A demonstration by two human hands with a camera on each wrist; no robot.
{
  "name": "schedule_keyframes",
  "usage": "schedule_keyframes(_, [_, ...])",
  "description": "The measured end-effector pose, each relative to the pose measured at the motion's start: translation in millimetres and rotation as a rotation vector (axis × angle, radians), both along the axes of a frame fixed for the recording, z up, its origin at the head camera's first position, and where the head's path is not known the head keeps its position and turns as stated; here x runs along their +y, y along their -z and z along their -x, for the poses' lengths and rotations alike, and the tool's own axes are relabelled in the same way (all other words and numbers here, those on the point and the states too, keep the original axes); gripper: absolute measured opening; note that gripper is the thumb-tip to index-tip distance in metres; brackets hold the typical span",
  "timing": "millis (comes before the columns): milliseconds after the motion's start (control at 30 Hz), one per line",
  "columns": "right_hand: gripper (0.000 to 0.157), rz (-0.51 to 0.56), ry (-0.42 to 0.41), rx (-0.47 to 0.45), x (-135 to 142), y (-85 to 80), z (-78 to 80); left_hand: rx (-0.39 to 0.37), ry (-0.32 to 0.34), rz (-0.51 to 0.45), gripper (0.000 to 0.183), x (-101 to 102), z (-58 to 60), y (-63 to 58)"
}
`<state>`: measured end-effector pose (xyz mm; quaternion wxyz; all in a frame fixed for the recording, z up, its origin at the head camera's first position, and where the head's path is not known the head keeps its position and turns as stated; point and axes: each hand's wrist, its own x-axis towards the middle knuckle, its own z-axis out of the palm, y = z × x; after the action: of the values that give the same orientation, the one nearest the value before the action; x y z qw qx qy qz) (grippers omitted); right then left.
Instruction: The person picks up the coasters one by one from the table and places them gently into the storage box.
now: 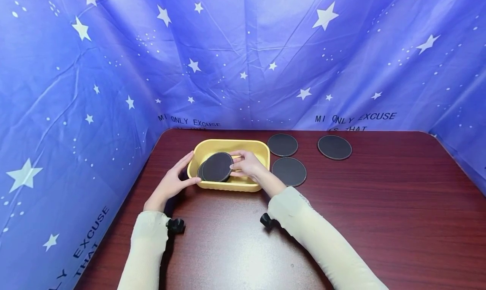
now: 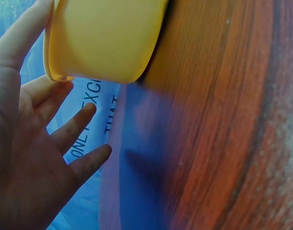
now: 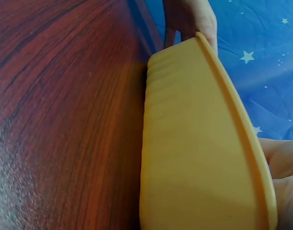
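A yellow plastic bin (image 1: 228, 187) stands on the table. Its front left corner is held by my left hand (image 1: 171, 182), with the thumb at the front rim and the fingers along the left end. In the left wrist view, the lower fingers of that hand spread free below the rim. My right hand (image 1: 248, 166) reaches over the front wall into the bin and pinches the right edge of a round black coaster (image 1: 217, 166). This coaster leans at a tilt, overlapping another dark coaster (image 1: 200, 172) behind its left edge. In the right wrist view the bin's wall hides most of this hand.
Right of the bin lie two more black coasters, one at the back (image 1: 282, 145) and one nearer (image 1: 291, 171). A third coaster (image 1: 334, 147) lies farther right. A blue star-patterned curtain (image 1: 243, 62) borders the dark red wooden table (image 1: 398, 205) at the back and sides.
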<state>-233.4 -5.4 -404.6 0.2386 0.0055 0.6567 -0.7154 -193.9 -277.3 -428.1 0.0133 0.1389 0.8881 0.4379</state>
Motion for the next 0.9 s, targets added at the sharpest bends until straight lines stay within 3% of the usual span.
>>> schedule_keyframes(900, [0.046,-0.116,-0.08,-0.06,-4.1,4.2,0.0,0.001,-0.007,0.008,0.087,-0.1,0.6,1.3])
